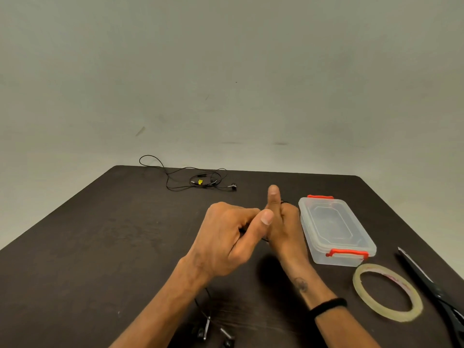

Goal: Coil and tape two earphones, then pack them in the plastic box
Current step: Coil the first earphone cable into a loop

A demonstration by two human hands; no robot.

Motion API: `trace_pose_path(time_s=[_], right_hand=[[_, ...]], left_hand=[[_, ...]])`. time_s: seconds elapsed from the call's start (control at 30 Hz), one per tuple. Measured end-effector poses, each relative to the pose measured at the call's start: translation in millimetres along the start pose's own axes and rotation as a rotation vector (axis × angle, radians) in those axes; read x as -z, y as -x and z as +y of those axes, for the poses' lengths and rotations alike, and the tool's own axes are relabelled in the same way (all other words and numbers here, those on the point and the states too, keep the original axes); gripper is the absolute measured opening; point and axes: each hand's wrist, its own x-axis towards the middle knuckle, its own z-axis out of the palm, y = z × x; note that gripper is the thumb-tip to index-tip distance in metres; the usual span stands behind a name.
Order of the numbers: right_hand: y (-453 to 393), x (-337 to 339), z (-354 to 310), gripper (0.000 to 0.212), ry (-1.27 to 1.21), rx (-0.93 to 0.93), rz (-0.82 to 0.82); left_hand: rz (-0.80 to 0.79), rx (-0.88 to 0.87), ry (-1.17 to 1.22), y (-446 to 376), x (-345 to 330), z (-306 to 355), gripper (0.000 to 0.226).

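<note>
Earphone cable runs between both hands at mid-table: left hand curled, pinching it; right hand closed on it, thumb up. Earbuds trail below left wrist. Plastic box, lid on, just right of right hand. Second earphone loose at far edge. Tape roll, scissors near right.

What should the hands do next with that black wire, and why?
Probably keep winding: the left hand should bring another loop of cable around the right hand. The earbuds and loose cable lie near the table's front edge, so the coil looks unfinished, and the tape roll lies untouched.
</note>
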Motion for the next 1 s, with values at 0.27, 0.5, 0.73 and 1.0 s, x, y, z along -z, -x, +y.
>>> trace_pose_path(time_s=[0.27,0.5,0.73,1.0], right_hand=[[12,-9,-9,0.090,-0.063,0.037,-0.428],[21,-18,-14,0.092,-0.372,-0.197,-0.857],[29,-16,-26,0.088,-0.857,-0.325,-1.219],[23,-4,-33,0.086,-1.300,-0.271,-1.073]], left_hand=[[0.249,0.230,-0.013,-3,10,-18,0.065],[0.386,0.315,-0.057,-3,21,-38,0.066],[0.365,0.353,-0.069,-2,17,-47,0.066],[0.029,0.555,0.101,8,-6,-52,0.056]])
